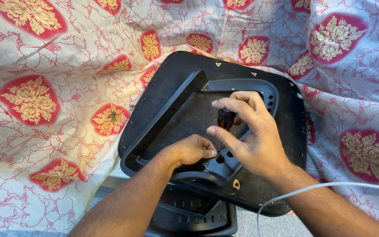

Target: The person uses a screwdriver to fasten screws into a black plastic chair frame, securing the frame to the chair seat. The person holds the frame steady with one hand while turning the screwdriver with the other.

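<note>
Our left hand (192, 150) lies curled on the black plastic armrest bracket (185, 115), fingers folded in and their tips pressed at the foot of the screwdriver shaft, right beside a round screw hole; whether they pinch a screw there we cannot tell. From that hand, a little heap of loose screws (112, 116) rests at about nine o'clock, well apart, on one red-and-gold flower of the white patterned cloth (44, 145) that covers everything around. The bracket is a rounded frame lying on the black upturned chair seat pad (292, 127), whose fabric underside shows small staples along its edge. At about one o'clock from our left hand, our right hand (248, 134) is closed round the small screwdriver with a dark red and black handle (225, 120), thumb and fingers wrapped about the handle, the thin shaft pointing down toward the hole at the bracket's near corner. The two hands sit just beside each other, nearly touching at the screwdriver's tip. At six o'clock, below the seat pad, a second black slotted plastic part (189, 215) shows partly. At about five o'clock from our right hand, a thin white cable (312, 188) arcs over our right forearm.
</note>
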